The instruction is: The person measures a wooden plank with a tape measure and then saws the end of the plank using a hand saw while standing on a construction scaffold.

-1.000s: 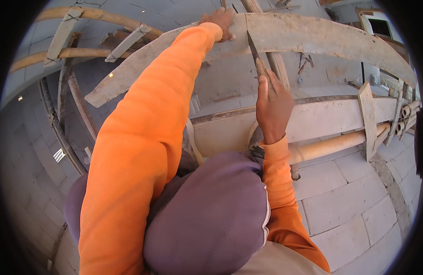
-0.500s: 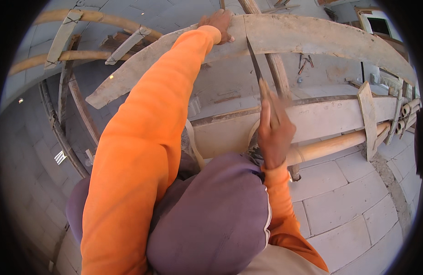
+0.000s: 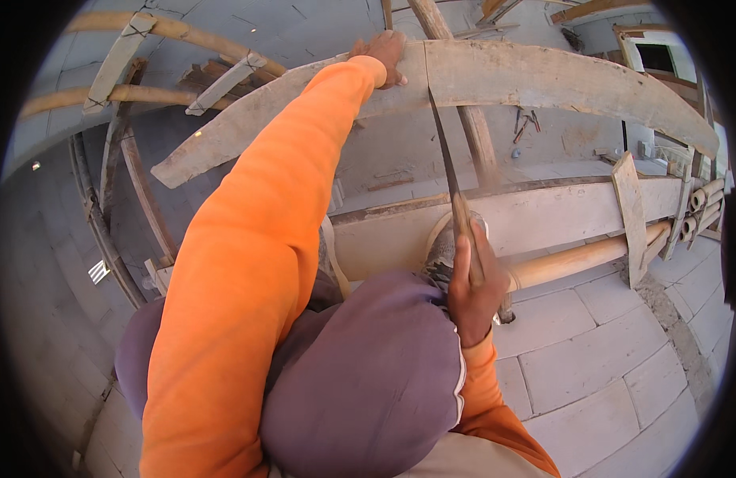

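A long, worn wooden plank [image 3: 543, 76] spans the far part of the view. My left hand [image 3: 382, 59] grips it, fingers over the far edge and thumb toward the near side. Just right of that hand, a thin dark line runs across the plank. The narrow blade of a handsaw [image 3: 445, 151] meets the plank's near edge at that line. My right hand [image 3: 478, 291] is wrapped around the saw's wooden handle, close to my knee and well back from the plank.
Nearer me lies another long board [image 3: 575, 213], with a bamboo pole [image 3: 571, 263] beside it. A slanting timber post [image 3: 477, 139] passes beneath the plank. Hand tools [image 3: 527, 123] lie beyond. Bamboo poles with wooden crosspieces [image 3: 117, 64] stand at far left; pale blocks [image 3: 599, 366] spread at right.
My right hand has drawn the saw back toward me, showing more of its blade. The left hand keeps its place on the plank. The whole view has shifted slightly.
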